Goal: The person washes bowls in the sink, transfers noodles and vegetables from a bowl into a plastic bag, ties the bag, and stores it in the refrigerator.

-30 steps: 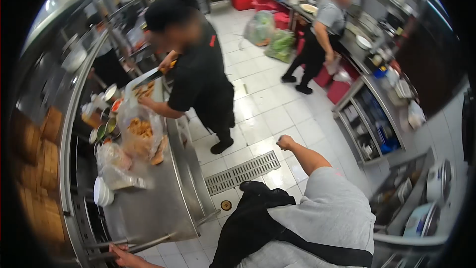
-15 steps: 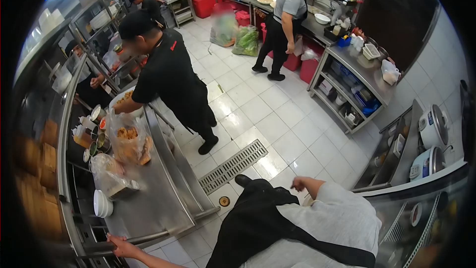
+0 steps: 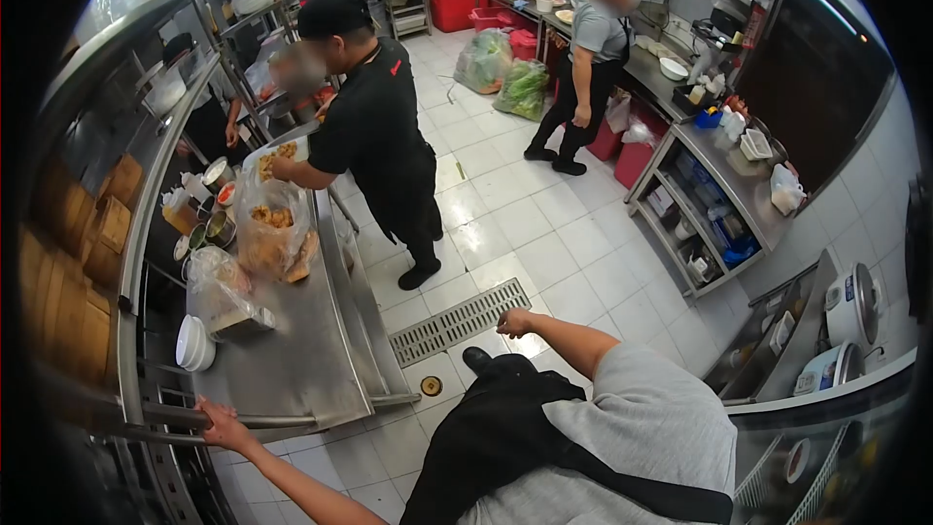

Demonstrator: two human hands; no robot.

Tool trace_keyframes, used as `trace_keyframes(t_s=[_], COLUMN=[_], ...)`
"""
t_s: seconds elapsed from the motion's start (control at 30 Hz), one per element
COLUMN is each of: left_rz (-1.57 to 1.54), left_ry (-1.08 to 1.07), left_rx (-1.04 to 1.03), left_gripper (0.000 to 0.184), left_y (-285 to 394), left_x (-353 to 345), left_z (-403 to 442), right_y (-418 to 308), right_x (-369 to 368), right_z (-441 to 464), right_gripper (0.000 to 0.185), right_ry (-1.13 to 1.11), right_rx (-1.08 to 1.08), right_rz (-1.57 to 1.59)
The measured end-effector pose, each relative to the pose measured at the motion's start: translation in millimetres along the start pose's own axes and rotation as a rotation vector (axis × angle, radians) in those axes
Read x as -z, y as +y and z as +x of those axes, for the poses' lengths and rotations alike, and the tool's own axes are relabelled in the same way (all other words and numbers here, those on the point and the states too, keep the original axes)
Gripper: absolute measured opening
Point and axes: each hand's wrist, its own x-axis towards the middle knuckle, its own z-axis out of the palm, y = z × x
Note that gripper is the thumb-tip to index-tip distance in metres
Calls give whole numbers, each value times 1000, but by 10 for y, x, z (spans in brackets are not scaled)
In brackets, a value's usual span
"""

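Observation:
My left hand [image 3: 224,425] is on the steel rail [image 3: 277,421] at the near end of the metal worktable [image 3: 292,369], its fingers curled over the bar. My right hand [image 3: 516,322] hangs in the air over the tiled floor near the drain grate [image 3: 459,321], with loosely curled fingers and nothing visible in it. On the worktable, nearest my left hand, lie white bowls [image 3: 195,344] tipped on their side. Beyond them are a plastic bag with a box [image 3: 233,297] and a clear bag of fried-looking food [image 3: 274,224].
A co-worker in black [image 3: 374,126] stands at the worktable's far part, a hand in a food tray. Another person in grey [image 3: 593,58] stands by the back counter. Bags of greens [image 3: 523,87] lie on the floor. Rice cookers [image 3: 850,301] stand at right.
My right arm has swung forward and left, over the floor near the grate. My left hand stays at the rail. The view has shifted, and the person in grey has raised an arm.

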Motion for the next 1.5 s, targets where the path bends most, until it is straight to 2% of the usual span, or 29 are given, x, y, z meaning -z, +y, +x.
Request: trace_keyframes(t_s=[0.07,0.2,0.27,0.33,0.37,0.43,0.47,0.5,0.53,0.57,0.6,0.67,0.8,0.87,1.0,1.03,1.1,1.13,1.2,1.23,1.33,1.47,1.5], left_rz=[48,61,-6,-32,-68,-72,-270,-485,-29,-102,-127,-145,-155,-147,-158,-177,-302,-31,-123,-62,-128,-88,-53], left_ry=[11,39,27,38,43,76,94,-44,130,68,78,113,45,32,25,25,-1,120,-46,10,-62,-30,-7], left_rx=[-80,-76,28,52,77,-11,-61,320,-60,16,77,139,75,50,99,147,186,59,17,8,10,22,29], left_gripper=[29,30,29,23,17,17,19,20,20,20,19,19,17,18,16,15,13,17,20,17,16,16,15], left_y=[-5,-49,-81,-170,-249,-529,-659,-731,-254,-256,-180,-58,15,26,-16,-71,-746,-641,-791,-587,-317,-278,-275], left_x=[-21,-21,8,71,90,160,172,390,40,69,47,0,-38,-17,4,11,297,181,312,223,154,119,121], left_z=[0,21,40,93,127,212,251,406,84,105,82,17,-24,-23,-6,19,312,188,297,238,164,145,145], right_y=[-45,270,649,927,1102,1434,1595,2221,1906,2553,1707,1575,1305,1147,806,748,745,708,451,479,677,1178,1322], right_x=[-63,-163,-206,-170,-208,-243,-285,-401,-387,-467,-339,-320,-265,-228,-72,-75,-23,-32,32,0,-77,-194,-214], right_z=[-29,-90,-30,-211,-279,-390,-458,-267,-484,-305,-769,-852,-704,-517,-252,-154,-39,-33,-231,-239,-194,-201,-239], right_gripper=[34,36,36,37,37,32,31,32,36,38,37,36,34,31,30,31,32,33,35,37,37,30,38], right_ry=[-27,-58,-109,-128,-111,-123,-113,-237,-148,-338,-156,-205,-229,-195,-120,-135,-121,-102,-104,-91,-104,-166,-184], right_rx=[-23,-96,-193,-153,-259,-393,-435,-7,-554,-53,-535,-532,-454,-405,-192,-152,-89,-63,-91,-117,-150,-364,-382], right_rz=[59,63,-61,-248,-155,-27,89,-246,183,-67,253,232,125,192,222,191,161,155,74,76,68,20,30])
